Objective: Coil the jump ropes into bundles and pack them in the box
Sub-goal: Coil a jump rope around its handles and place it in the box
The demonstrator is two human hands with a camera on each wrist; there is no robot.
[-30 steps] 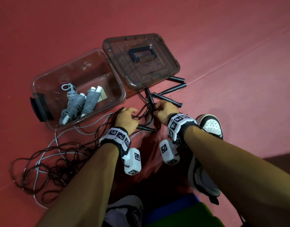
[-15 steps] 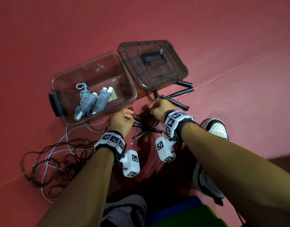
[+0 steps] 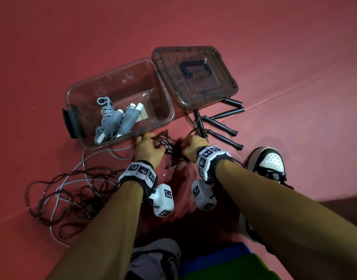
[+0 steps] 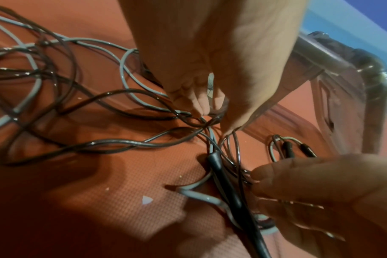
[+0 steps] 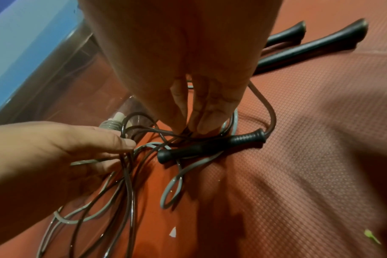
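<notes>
Box (image 3: 76, 93) on floor (image 3: 274, 37), coiled rope bundle (image 3: 117, 120) inside it. Lid (image 3: 193, 77) just right of box. Loose handles (image 3: 222, 128) before lid. Tangled ropes (image 3: 72, 190) before box, to left. Both hands between tangle and handles.

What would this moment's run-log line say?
left hand: pinches dark cords | right hand: pinches same tangle | box: one grey bundle packed

Both forearms are reaching forward and down, wrists close together. The left hand (image 3: 148, 147) is pinching thin cord strands between curled fingers and thumb, while the right hand (image 3: 191, 145) is pinching strands with its fingertips (image 5: 201, 122) pointing downward.
</notes>
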